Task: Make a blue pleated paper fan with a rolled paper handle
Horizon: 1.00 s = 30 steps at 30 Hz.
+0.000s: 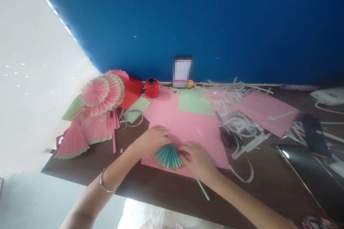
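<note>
A small pleated paper fan [169,156], teal and green, is spread over a large pink sheet [188,128] on the dark table. My left hand [156,138] is closed at the fan's upper left side, its fingertips partly hidden. At the fan's right edge, my right hand [195,157] has its fingers bent and closed on the paper. A thin pale green stick [202,189] shows below my right hand, its upper end hidden.
Pink pleated fans [103,94] stand at the left beside a red tape roll [152,88]. White paper strips [242,125] and a pink sheet [267,112] lie at right, near a dark glossy panel [306,179]. A small upright screen [182,71] leans at the blue wall.
</note>
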Tool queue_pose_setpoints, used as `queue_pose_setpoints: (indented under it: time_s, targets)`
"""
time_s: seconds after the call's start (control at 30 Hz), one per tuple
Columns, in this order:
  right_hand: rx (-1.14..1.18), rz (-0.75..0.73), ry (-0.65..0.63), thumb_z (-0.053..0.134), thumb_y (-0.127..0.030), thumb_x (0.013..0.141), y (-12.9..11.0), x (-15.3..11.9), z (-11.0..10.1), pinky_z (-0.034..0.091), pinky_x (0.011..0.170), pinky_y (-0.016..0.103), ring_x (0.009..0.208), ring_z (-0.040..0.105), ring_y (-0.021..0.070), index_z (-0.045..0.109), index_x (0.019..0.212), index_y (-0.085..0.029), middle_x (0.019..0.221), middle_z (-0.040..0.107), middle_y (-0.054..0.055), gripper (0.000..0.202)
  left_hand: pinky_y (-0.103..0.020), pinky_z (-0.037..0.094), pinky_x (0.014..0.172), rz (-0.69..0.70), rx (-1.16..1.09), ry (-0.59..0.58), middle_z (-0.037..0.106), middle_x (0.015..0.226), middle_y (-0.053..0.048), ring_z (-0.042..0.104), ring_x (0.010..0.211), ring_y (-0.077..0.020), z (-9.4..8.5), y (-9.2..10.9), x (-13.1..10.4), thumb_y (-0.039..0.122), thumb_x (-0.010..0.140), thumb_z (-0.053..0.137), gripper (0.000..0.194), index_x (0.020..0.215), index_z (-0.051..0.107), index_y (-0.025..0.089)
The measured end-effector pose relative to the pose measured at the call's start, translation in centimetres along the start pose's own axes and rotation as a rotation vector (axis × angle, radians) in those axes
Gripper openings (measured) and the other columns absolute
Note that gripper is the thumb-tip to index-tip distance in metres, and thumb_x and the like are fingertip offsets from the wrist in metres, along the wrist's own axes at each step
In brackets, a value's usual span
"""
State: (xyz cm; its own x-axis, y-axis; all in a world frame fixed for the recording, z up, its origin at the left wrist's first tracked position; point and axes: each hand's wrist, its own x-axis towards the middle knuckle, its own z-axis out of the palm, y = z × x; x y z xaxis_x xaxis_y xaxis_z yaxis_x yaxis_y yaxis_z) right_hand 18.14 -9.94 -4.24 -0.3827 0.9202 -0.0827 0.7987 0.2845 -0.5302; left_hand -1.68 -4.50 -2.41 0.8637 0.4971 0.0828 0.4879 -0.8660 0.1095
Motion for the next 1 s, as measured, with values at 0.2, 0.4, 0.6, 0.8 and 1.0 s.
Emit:
queue_pose_setpoints:
  time_s: [0.2, 0.4, 0.6, 0.8, 1.0]
  targets:
    - [0.089, 0.036, 0.038, 0.050, -0.009, 0.075, 0.1, 0.2, 0.0, 0.044, 0.072, 0.032, 0.079, 0.057, 0.0178, 0.063, 0.076, -0.019, 0.081, 0.063, 0.003, 0.016, -0.030, 0.040, 0.076, -0.008, -0.075, 0.021, 0.060, 0.085, -0.004, 0.051, 0.081, -0.0152, -0.1, -0.2, 0.1, 0.014, 0.087, 0.046, 0.018, 0.080, 0.063, 0.017]
    - [0.144, 0.056, 0.037, 0.037, -0.015, 0.085, 0.0, 1.0, -1.5, 0.045, 0.065, 0.027, 0.074, 0.059, 0.0139, 0.060, 0.080, -0.019, 0.086, 0.060, 0.004, 0.024, -0.031, 0.039, 0.085, -0.055, -0.217, 0.037, 0.060, 0.087, -0.003, 0.052, 0.087, -0.0154, 0.1, -0.8, -0.2, 0.013, 0.086, 0.045, 0.021, 0.097, 0.061, 0.018]
    - [0.297, 0.027, 0.207, 0.043, -0.020, 0.084, 0.2, 1.2, -0.7, 0.048, 0.069, 0.029, 0.076, 0.061, 0.0153, 0.061, 0.078, -0.020, 0.083, 0.064, 0.003, 0.019, -0.030, 0.039, 0.086, -0.088, -0.269, 0.077, 0.060, 0.086, -0.004, 0.051, 0.089, -0.0159, 0.1, -0.9, -0.5, 0.013, 0.086, 0.045, 0.020, 0.094, 0.062, 0.018]
    - [0.418, 0.000, 0.250, 0.048, -0.030, 0.084, 0.9, 1.3, 0.0, 0.050, 0.068, 0.031, 0.073, 0.062, 0.0169, 0.062, 0.077, -0.021, 0.082, 0.067, 0.004, 0.018, -0.031, 0.039, 0.085, -0.077, -0.230, 0.119, 0.059, 0.080, -0.004, 0.051, 0.084, -0.0156, 0.2, -0.8, -0.7, 0.014, 0.085, 0.047, 0.016, 0.082, 0.063, 0.016]
    - [0.417, -0.013, 0.271, 0.049, -0.030, 0.083, 0.5, 1.2, -0.1, 0.052, 0.068, 0.031, 0.074, 0.063, 0.0174, 0.062, 0.076, -0.021, 0.082, 0.068, 0.004, 0.018, -0.034, 0.040, 0.089, -0.043, -0.199, 0.179, 0.062, 0.087, -0.005, 0.053, 0.087, -0.0150, 0.5, -0.6, -0.8, 0.014, 0.084, 0.048, 0.014, 0.086, 0.062, 0.016]
